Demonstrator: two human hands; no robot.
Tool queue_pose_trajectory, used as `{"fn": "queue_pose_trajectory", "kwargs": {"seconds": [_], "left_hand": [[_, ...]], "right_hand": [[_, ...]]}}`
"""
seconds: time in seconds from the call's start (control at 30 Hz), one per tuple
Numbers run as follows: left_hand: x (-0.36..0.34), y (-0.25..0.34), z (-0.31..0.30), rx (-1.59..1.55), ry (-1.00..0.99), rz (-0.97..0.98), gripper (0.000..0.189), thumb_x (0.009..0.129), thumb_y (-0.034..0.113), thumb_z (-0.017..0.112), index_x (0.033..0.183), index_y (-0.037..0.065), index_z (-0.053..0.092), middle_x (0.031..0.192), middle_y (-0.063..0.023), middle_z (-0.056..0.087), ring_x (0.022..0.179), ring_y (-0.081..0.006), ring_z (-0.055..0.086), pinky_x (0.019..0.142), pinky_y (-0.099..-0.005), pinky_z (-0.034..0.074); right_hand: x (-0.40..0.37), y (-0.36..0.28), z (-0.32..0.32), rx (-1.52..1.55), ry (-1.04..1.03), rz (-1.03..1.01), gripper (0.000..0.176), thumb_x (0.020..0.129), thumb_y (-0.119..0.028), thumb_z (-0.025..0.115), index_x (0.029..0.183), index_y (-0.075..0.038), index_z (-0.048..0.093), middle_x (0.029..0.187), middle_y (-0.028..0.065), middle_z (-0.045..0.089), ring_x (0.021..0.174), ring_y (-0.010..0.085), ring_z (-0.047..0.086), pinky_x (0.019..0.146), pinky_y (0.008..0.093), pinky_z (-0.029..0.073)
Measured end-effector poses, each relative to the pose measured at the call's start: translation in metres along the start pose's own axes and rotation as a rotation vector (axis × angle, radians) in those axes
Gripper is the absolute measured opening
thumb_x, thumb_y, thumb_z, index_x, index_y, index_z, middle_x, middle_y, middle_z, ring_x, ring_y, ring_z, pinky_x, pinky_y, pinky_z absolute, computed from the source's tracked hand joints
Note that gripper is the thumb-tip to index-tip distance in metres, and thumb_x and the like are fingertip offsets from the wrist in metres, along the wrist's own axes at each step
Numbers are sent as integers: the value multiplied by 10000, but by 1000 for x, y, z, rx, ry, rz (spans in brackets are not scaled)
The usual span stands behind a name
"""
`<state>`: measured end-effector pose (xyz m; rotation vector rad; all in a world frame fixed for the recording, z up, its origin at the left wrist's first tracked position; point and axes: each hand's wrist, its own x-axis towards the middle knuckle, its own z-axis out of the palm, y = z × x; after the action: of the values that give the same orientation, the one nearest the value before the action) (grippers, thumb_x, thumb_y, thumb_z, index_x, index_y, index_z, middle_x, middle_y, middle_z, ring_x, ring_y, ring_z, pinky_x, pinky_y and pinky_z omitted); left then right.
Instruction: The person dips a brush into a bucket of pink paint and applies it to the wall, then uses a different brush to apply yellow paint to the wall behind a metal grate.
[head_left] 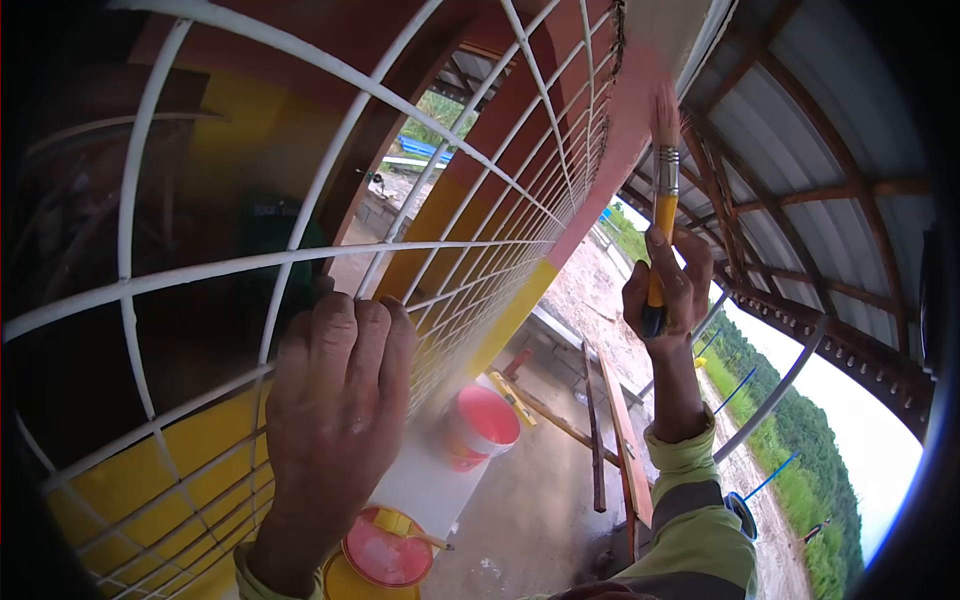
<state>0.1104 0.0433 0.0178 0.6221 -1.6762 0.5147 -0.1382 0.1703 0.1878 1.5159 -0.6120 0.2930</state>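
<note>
The fingers of my left hand [340, 410] are hooked over a bar of the white wire grille [290, 255]. In my right hand [675, 290] is a paintbrush [666, 190] with a yellow, dark-ended handle, held bristles up. Its pink-stained bristles meet, or nearly meet, the freshly pink wall edge [635, 120] beside the grille; exact contact is hard to tell. Below stands a white bucket [462, 446] with pink paint inside. Nearer to me, a yellow bucket [345, 582] also holds pink paint, and a second brush [395, 522] lies across its top.
Wooden planks [622, 440] lean at the right of the floor, and a yellow bar-shaped tool [512, 397] lies by the wall. Overhead is a corrugated metal roof [840, 130] on wooden beams. Behind the grille is a red and yellow wall [240, 130] with an opening.
</note>
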Motion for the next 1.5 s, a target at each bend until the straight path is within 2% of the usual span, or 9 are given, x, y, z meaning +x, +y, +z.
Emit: {"fn": "queue_pose_trajectory", "kwargs": {"seconds": [0.13, 0.4, 0.63, 1.23, 1.43, 1.5], "left_hand": [[-4, -3, 0, 52, -58, 35, 253, 854, 175, 548, 1037, 17, 624, 1002, -101, 590, 1064, -246, 545, 941, -364, 439], [-7, -5, -4, 33, -128, 35, 333, 856, 200, 544, 1107, 6, 646, 1057, -106, 618, 1085, -250, 564, 954, -374, 445], [-8, -9, -7, 81, -149, 92, 347, 854, 192, 542, 1115, -21, 626, 1076, -135, 613, 1116, -279, 557, 996, -386, 435], [-7, -11, -9, 114, -156, 142, 361, 863, 201, 550, 1135, -25, 624, 1075, -135, 608, 1113, -280, 552, 1005, -386, 436], [-7, -10, -10, 99, -167, 122, 358, 862, 197, 550, 1133, -24, 628, 1079, -136, 611, 1126, -283, 554, 998, -378, 440], [-7, -10, -9, 105, -159, 128, 353, 861, 193, 551, 1129, -22, 633, 1079, -134, 615, 1125, -277, 558, 991, -374, 442]], "right_hand": [[54, -18, 0, -8, 146, -210, 513, 671, 114, 744, 1153, -50, 683, 1001, 164, 623, 851, 275, 655, 654, 342, 539], [111, -35, 9, -22, 216, -254, 419, 738, 79, 770, 1125, -42, 665, 898, 159, 632, 754, 266, 638, 609, 348, 513], [124, -33, 18, -137, 84, -65, 364, 755, 71, 726, 1098, -38, 669, 890, 128, 633, 761, 240, 639, 647, 378, 504], [78, -26, 36, -194, -20, 136, 315, 802, 21, 694, 1105, -51, 642, 872, 133, 572, 763, 295, 580, 689, 422, 477], [56, -23, 35, -146, -95, 214, 363, 799, 35, 697, 1148, -38, 629, 888, 141, 583, 781, 291, 597, 695, 409, 491], [65, -39, 22, -95, -1, 132, 409, 783, 55, 706, 1173, -41, 629, 913, 149, 596, 807, 284, 613, 700, 396, 503]]}}
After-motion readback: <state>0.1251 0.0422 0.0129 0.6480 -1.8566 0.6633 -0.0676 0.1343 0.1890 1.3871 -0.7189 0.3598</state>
